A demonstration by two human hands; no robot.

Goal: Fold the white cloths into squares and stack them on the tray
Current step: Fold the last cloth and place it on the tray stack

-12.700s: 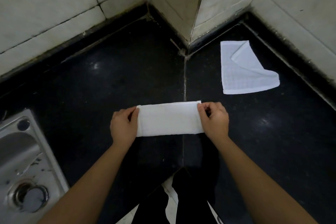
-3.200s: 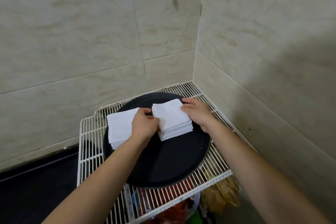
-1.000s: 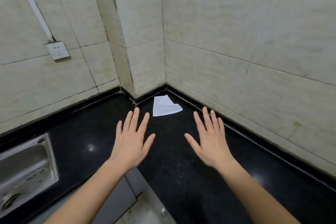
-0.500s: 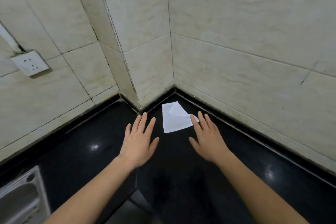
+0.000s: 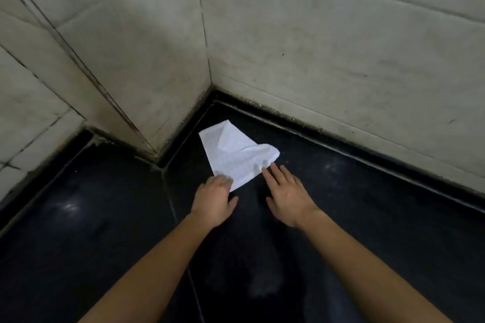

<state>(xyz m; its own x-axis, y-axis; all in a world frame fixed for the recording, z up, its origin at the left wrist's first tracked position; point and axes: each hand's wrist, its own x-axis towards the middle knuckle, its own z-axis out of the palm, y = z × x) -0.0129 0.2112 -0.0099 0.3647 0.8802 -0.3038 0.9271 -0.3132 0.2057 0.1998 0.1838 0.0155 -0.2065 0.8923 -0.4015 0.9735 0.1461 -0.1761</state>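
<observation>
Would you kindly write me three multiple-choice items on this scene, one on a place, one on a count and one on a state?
1. Where does the white cloth lie? A on a tray; B on the black counter; C in a sink.
2. How many cloths are in view? A one; B two; C four.
3. How is the cloth lying? A folded into a square; B spread, with one corner turned over; C bunched into a ball.
Answers: 1 B, dark counter shows all around it; 2 A, only one shows; 3 B, a far corner flap lies folded back on it.
</observation>
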